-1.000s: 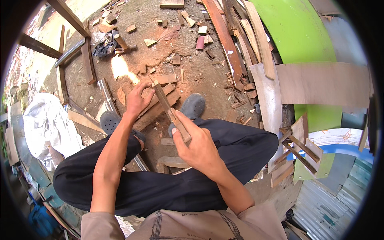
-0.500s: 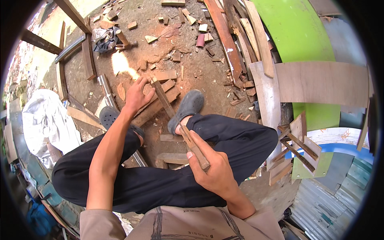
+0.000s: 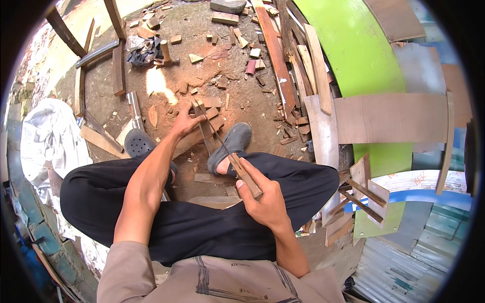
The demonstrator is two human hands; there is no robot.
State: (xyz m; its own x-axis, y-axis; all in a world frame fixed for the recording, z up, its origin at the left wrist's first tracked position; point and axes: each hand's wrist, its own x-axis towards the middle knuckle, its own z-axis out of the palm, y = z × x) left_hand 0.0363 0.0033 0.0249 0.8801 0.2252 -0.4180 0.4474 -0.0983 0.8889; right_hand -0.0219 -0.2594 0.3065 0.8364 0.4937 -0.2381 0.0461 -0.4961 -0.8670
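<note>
My right hand (image 3: 262,199) is wrapped around a wooden-handled tool (image 3: 244,174) with a long thin metal blade. That blade is seen nearly edge-on, and I cannot make out its teeth or edge. It slants up and left to the far end of a narrow wood strip (image 3: 203,130), which stretches between my feet. My left hand (image 3: 186,124) is closed on the strip near that end, its fingers across the wood beside the blade. Thicker wood blocks (image 3: 188,143) lie beneath and beside the strip. My grey clogs (image 3: 236,141) flank the work.
A mallet-like wooden tool (image 3: 165,50) stands by dark plastic at the far left, near a wooden frame (image 3: 118,68). Offcuts (image 3: 225,18) litter the ground. Long boards (image 3: 275,55) and green panels (image 3: 353,48) lie right; white cloth (image 3: 48,136) lies left.
My left hand has moved right and closed on the wood strip; before, its fingers were apart beside it. The blade now stands out separately at an angle to the strip. The view has shifted slightly.
</note>
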